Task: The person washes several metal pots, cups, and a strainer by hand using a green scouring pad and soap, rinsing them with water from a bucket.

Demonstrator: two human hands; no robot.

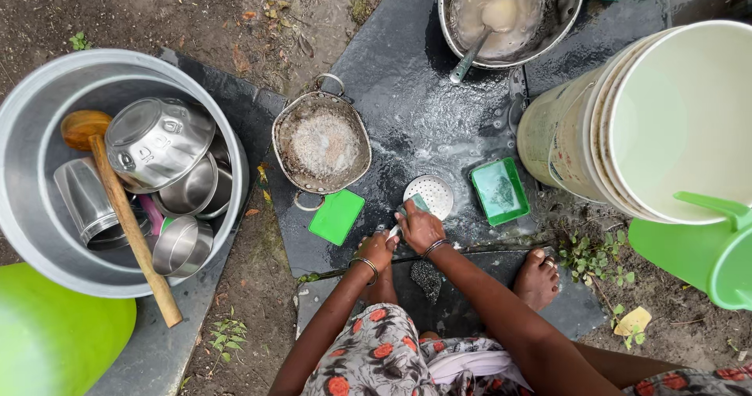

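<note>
Both hands work over a round perforated steel strainer (430, 195) lying on the wet black stone slab (407, 90) near the frame's centre. The right hand (418, 227) is clenched on a pale green scrub pad (416, 202), pressed against the strainer's rim at 7 o'clock. The left hand (377, 249) is curled around the strainer's handle at the same edge, bracing it.

To scrub well, it seems best to keep the strainer pinned flat and work the pad in small circles across the holes, where residue lodges.

A flat green rectangular lid (337, 216) lies at 9 o'clock of the strainer; an open green rectangular soap tray (500, 191) sits at 3 o'clock. At 10 o'clock is a crusted two-handled steel pan (322, 143). The tall pale bucket (658, 122) at 2 o'clock bears a faded label on its side, too blurred to describe.
</note>
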